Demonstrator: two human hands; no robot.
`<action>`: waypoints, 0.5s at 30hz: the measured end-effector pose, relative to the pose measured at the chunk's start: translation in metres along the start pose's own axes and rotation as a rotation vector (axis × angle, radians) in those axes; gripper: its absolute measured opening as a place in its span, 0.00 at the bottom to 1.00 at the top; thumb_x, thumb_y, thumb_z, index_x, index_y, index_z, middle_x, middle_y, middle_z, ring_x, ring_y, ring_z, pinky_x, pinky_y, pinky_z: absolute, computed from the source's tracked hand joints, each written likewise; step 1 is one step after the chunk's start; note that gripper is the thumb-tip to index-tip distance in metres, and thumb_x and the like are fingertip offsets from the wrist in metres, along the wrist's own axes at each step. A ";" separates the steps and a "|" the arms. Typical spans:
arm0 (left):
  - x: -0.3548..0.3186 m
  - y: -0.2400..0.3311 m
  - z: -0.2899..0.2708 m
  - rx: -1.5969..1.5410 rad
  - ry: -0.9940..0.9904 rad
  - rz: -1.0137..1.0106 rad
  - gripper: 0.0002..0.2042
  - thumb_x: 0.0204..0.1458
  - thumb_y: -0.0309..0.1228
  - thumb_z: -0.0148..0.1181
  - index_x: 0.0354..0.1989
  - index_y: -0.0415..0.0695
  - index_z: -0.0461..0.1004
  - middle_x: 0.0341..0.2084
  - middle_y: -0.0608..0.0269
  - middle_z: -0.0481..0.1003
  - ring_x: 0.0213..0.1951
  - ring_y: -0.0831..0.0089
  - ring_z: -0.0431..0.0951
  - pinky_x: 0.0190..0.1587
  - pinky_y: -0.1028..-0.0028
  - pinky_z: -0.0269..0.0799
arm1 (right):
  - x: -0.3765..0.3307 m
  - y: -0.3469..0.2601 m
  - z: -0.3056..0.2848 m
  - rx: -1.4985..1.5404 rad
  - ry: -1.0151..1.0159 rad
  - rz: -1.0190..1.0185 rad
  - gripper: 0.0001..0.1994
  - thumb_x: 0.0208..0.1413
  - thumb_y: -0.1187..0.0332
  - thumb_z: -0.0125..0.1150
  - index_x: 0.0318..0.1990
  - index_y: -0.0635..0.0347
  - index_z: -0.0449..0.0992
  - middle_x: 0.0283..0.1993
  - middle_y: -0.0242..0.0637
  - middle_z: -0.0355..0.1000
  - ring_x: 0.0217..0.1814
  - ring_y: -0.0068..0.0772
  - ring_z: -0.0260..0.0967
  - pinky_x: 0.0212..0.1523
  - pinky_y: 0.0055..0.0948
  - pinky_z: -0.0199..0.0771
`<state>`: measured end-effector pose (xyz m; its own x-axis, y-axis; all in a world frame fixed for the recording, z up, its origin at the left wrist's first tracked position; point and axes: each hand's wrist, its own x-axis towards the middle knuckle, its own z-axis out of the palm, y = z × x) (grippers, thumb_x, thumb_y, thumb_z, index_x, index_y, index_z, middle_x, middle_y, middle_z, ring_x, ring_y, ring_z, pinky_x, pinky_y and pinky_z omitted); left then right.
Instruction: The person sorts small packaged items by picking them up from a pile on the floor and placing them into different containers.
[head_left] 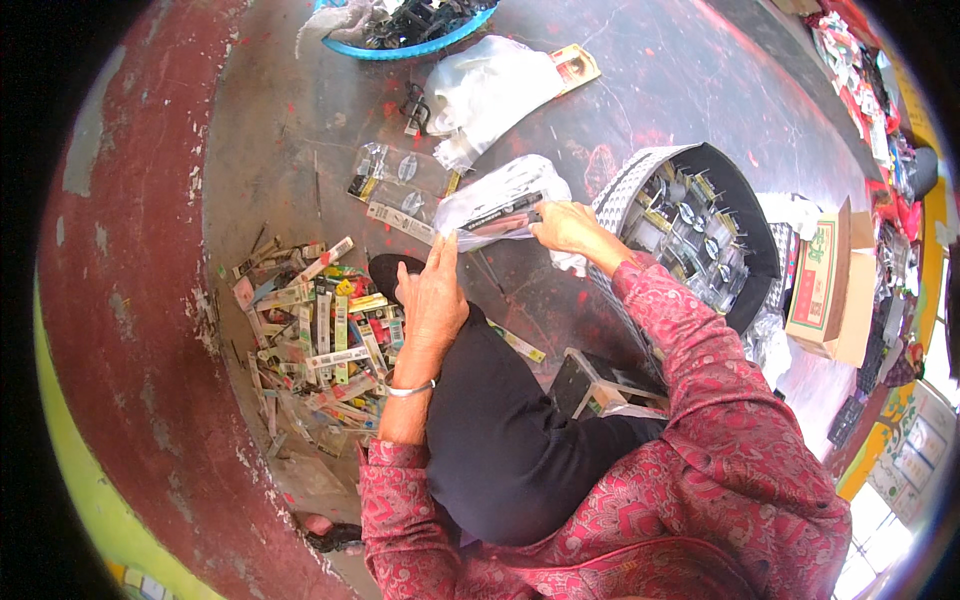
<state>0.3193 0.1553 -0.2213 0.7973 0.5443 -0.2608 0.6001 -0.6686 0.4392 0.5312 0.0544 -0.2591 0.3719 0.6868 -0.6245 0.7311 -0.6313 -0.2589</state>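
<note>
I sit on the floor and hold a clear plastic bag [500, 200] with dark slim items inside, in front of my knee. My left hand [432, 295] grips the bag's near left corner with fingers pressed together. My right hand [565, 225] pinches the bag's right end. A silver bangle circles my left wrist. Left of my leg lies a heap of narrow cardboard packaging strips [320, 330]. To the right stands a black basket [700, 225] filled with packed small items.
A white plastic bag [490, 85] and a blue basin [400, 45] lie farther ahead. Clear blister packs [395, 180] rest on the floor. A cardboard box [830, 285] stands at the right, a small stool [600, 385] by my leg. More goods line the right edge.
</note>
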 end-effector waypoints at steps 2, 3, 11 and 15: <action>0.000 0.004 -0.004 0.020 0.028 -0.021 0.33 0.37 0.18 0.51 0.58 0.42 0.56 0.55 0.52 0.62 0.39 0.57 0.75 0.54 0.41 0.48 | -0.003 0.001 -0.011 -0.027 -0.050 0.009 0.24 0.53 0.51 0.45 0.47 0.63 0.69 0.43 0.54 0.70 0.49 0.54 0.65 0.48 0.45 0.63; -0.001 0.004 -0.005 0.032 0.041 -0.017 0.33 0.37 0.17 0.51 0.58 0.42 0.56 0.55 0.52 0.62 0.40 0.58 0.75 0.54 0.41 0.48 | -0.006 -0.005 -0.024 -0.034 -0.034 0.064 0.25 0.53 0.50 0.44 0.48 0.64 0.68 0.44 0.54 0.69 0.50 0.54 0.65 0.49 0.45 0.63; -0.002 0.002 -0.003 0.020 0.075 0.079 0.31 0.36 0.17 0.50 0.56 0.44 0.60 0.54 0.56 0.64 0.40 0.60 0.74 0.55 0.42 0.46 | 0.023 0.053 -0.007 0.595 0.152 0.116 0.23 0.50 0.60 0.47 0.51 0.66 0.66 0.47 0.52 0.69 0.49 0.45 0.67 0.48 0.34 0.65; -0.003 0.002 -0.006 0.051 0.090 0.151 0.26 0.38 0.19 0.50 0.52 0.44 0.65 0.50 0.60 0.68 0.38 0.64 0.75 0.55 0.42 0.46 | 0.031 0.055 -0.002 0.924 0.387 0.081 0.20 0.45 0.69 0.50 0.48 0.61 0.70 0.44 0.49 0.71 0.46 0.40 0.69 0.45 0.30 0.66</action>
<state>0.3178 0.1558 -0.2148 0.8708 0.4776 -0.1163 0.4785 -0.7694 0.4231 0.5841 0.0413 -0.2916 0.6814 0.5958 -0.4251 0.0259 -0.6001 -0.7995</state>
